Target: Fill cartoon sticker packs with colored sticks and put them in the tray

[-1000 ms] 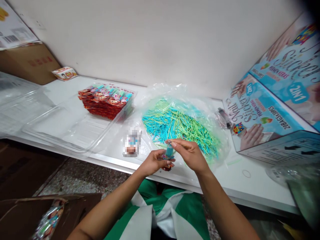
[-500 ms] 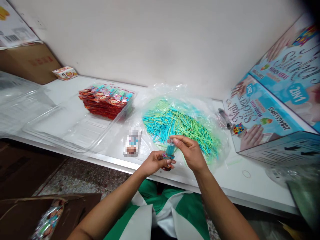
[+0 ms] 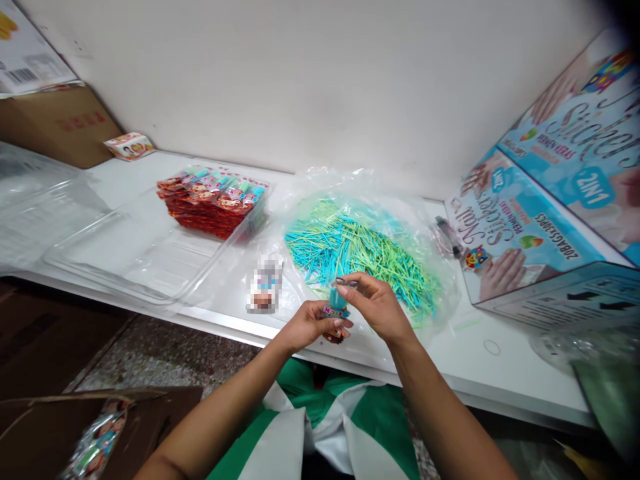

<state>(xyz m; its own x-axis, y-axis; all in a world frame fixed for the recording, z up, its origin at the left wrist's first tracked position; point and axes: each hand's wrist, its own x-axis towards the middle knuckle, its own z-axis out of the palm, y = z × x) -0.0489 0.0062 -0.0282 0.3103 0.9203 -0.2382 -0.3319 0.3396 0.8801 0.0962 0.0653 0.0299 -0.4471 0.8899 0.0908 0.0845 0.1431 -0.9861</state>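
A small printed packet [image 3: 338, 312], blue at the top and reddish brown at the bottom, is held upright over the table's front edge. My left hand [image 3: 313, 327] is closed around its lower part, fingers behind and thumb in front. My right hand [image 3: 377, 303] pinches the packet's top end between thumb and fingertips. Just beyond the hands, a heap of thin blue and green sticks [image 3: 360, 250] lies on a clear plastic bag [image 3: 435, 287]. A similar single packet [image 3: 265, 287], blurred out, lies flat to the left of my hands.
A clear plastic tray [image 3: 135, 283] holds stacked red packets [image 3: 207, 203] at back left. Nail-sticker cartons [image 3: 530, 233] stand on the right, near a rubber band [image 3: 493, 347]. A brown carton [image 3: 60, 123] is at far left. Below, an open box [image 3: 165, 407] holds shiny packets [image 3: 100, 440].
My right hand has shifted slightly down and left at the packet's top, and the fingertips now sit closer to my left hand. The left hand has barely moved.
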